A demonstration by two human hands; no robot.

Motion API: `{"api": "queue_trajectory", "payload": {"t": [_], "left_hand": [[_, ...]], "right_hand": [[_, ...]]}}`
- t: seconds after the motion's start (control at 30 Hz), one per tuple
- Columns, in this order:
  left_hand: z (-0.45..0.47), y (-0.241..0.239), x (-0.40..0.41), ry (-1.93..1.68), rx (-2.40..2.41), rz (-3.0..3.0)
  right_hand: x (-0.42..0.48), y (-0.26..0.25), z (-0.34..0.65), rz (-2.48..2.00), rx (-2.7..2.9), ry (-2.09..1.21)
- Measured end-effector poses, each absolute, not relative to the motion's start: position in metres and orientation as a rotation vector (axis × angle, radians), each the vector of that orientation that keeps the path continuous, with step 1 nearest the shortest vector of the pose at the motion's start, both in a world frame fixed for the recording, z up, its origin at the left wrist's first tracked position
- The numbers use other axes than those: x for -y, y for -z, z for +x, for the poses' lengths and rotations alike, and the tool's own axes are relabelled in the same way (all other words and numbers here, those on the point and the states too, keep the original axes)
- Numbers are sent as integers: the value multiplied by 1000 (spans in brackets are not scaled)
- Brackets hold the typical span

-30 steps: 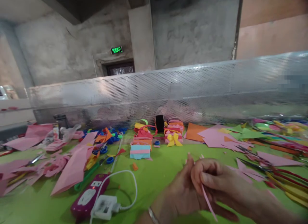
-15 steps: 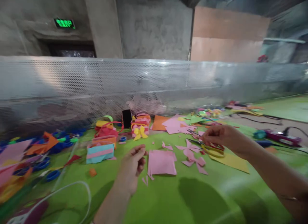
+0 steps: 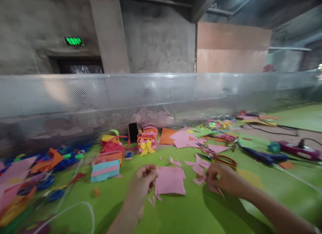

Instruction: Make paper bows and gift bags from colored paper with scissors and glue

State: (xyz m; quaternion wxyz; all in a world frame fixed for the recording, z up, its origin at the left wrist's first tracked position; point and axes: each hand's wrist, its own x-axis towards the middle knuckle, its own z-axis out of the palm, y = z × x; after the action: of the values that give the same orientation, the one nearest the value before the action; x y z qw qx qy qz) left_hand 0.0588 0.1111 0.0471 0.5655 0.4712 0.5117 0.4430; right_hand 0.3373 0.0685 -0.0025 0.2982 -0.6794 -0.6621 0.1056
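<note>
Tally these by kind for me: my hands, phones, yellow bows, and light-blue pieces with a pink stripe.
Hands (left hand, right hand): 2
Phone: 1
Yellow bow: 1
Light-blue piece with a pink stripe: 1
Total: 5

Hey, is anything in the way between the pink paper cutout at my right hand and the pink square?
Nothing visible: only green tabletop shows between the pink cutout by your right hand and the pink square. Another cutout lies farther back.
</note>
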Motion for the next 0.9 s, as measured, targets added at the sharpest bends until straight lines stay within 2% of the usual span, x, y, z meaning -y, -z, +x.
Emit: {"api": "queue_trajectory", "payload": {"t": [0.17, 0.33, 0.43, 0.57, 0.67, 0.9], "left_hand": [[61, -41, -109, -1025, -1223, 1237], [61, -39, -105, -897, -1108, 1289], [61, -38, -102, -778, -1010, 1259], [64, -34, -101, -776, -1000, 1158], [69, -32, -104, -901, -953, 975], [75, -37, -102, -905, -1016, 840]], "right_hand": [[-60, -3, 314, -1702, 1801, -185], [-50, -39, 272, -1368, 1894, -414], [-57, -51, 252, -1351, 1825, -438], [-76, -48, 240, -1325, 1605, -470], [-84, -39, 234, -1241, 1484, -597], [-80, -33, 224, -1190, 1353, -893]]}}
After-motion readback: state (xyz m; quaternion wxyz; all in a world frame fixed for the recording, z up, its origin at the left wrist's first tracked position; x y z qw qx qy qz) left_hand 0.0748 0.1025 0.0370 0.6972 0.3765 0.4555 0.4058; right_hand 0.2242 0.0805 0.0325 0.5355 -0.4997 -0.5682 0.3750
